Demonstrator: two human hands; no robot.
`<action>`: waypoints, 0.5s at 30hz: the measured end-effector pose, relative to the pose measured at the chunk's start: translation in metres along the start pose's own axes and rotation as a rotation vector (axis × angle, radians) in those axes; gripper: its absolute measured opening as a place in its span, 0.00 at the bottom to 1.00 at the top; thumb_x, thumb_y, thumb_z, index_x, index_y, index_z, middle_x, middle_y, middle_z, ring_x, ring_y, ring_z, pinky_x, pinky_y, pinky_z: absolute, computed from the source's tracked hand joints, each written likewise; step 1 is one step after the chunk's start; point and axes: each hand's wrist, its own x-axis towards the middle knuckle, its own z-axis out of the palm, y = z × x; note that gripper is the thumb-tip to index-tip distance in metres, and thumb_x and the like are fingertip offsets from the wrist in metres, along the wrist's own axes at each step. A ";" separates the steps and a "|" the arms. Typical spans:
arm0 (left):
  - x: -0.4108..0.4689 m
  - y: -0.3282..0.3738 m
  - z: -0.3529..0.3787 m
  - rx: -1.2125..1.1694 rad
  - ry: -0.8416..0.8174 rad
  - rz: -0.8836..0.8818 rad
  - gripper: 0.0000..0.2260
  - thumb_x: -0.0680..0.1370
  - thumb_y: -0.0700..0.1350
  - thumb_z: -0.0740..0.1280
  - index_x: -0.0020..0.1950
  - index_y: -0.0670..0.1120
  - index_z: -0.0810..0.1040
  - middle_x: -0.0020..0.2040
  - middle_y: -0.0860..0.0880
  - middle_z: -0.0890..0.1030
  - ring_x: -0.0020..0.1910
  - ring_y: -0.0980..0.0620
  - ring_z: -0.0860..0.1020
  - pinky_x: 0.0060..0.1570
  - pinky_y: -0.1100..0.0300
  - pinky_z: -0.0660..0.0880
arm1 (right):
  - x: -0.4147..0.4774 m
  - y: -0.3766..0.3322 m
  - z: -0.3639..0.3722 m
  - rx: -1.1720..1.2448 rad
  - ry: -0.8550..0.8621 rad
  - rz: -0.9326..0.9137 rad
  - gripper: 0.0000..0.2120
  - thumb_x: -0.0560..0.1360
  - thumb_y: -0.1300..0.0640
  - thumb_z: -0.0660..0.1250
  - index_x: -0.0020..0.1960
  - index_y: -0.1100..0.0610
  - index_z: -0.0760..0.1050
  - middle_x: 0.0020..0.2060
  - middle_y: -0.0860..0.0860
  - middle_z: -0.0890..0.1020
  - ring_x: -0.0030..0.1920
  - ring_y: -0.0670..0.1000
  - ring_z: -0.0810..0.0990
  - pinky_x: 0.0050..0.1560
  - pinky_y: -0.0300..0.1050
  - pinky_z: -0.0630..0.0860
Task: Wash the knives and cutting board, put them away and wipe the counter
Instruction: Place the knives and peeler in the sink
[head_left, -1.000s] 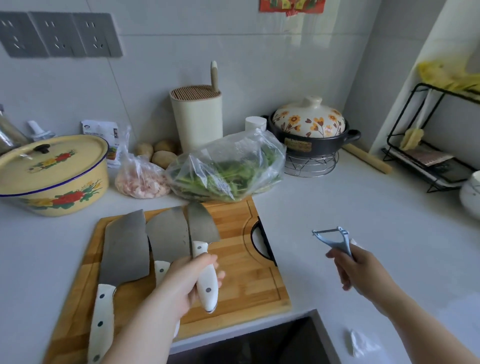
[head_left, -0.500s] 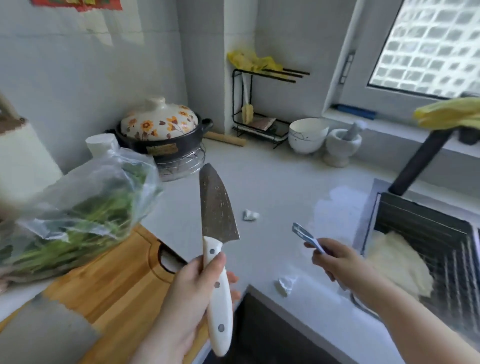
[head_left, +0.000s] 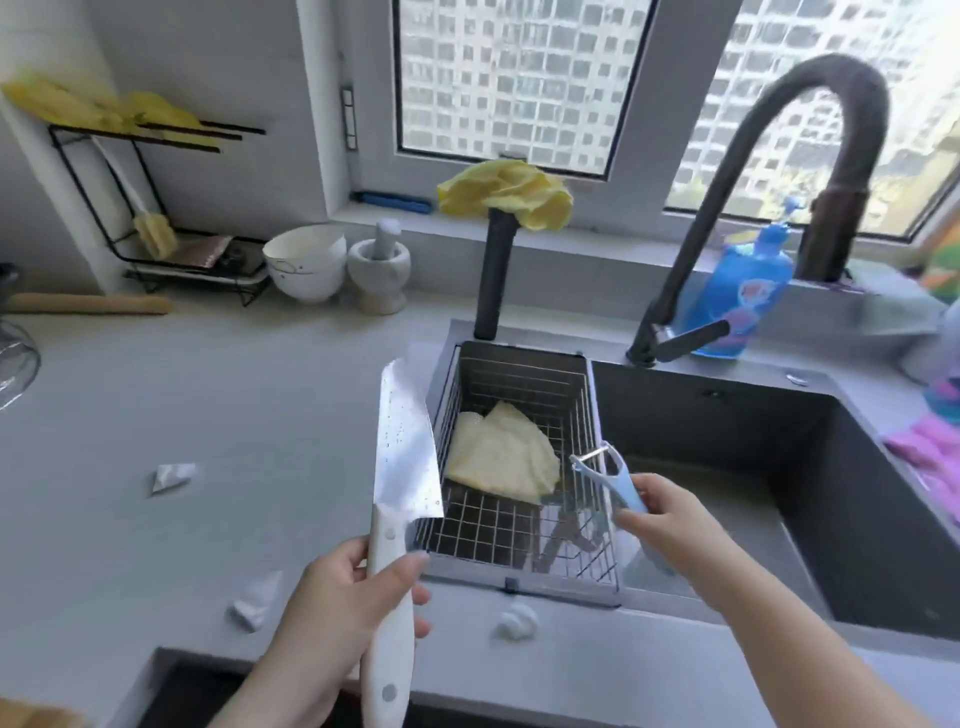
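Note:
My left hand (head_left: 337, 613) grips the white handle of a wide-bladed knife (head_left: 405, 447), blade pointing up, at the left edge of the sink. My right hand (head_left: 670, 514) holds a light-blue peeler (head_left: 608, 475) over the wire basket (head_left: 519, 540) that hangs in the dark sink (head_left: 810, 467). A pale yellow cloth (head_left: 501, 452) lies in the basket. A corner of the wooden cutting board (head_left: 31, 717) shows at the bottom left. The other knives are out of view.
A black curved tap (head_left: 753, 171) rises behind the sink, with a blue soap bottle (head_left: 743, 291) beside it. A yellow cloth (head_left: 506, 195) sits on a black post. Bowls (head_left: 306, 262), a mortar (head_left: 379, 273), a black rack (head_left: 156, 208) and paper scraps (head_left: 174, 475) stand on the grey counter (head_left: 182, 405).
My view has swung right from the cutting board to the sink. My left hand lifted one knife off the board and carried it to the sink; my right hand brought the peeler over the basket.

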 end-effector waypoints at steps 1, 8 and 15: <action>0.002 0.000 0.019 0.017 -0.016 0.003 0.04 0.73 0.40 0.69 0.45 0.40 0.77 0.26 0.46 0.80 0.23 0.50 0.78 0.29 0.57 0.73 | 0.008 0.011 -0.018 0.005 0.022 0.002 0.10 0.74 0.65 0.63 0.53 0.55 0.71 0.36 0.51 0.75 0.32 0.50 0.69 0.29 0.39 0.64; 0.025 -0.004 0.175 0.073 -0.120 -0.056 0.04 0.75 0.39 0.67 0.44 0.38 0.76 0.26 0.45 0.79 0.21 0.49 0.76 0.21 0.62 0.71 | 0.064 0.104 -0.150 0.058 0.113 0.033 0.11 0.73 0.65 0.65 0.54 0.58 0.74 0.43 0.52 0.77 0.39 0.49 0.74 0.36 0.39 0.68; 0.062 -0.017 0.280 0.154 -0.213 -0.177 0.07 0.75 0.42 0.67 0.42 0.38 0.77 0.26 0.46 0.78 0.23 0.51 0.77 0.22 0.64 0.71 | 0.131 0.180 -0.201 0.144 0.168 0.181 0.19 0.72 0.68 0.64 0.62 0.64 0.70 0.41 0.55 0.75 0.37 0.53 0.73 0.33 0.42 0.66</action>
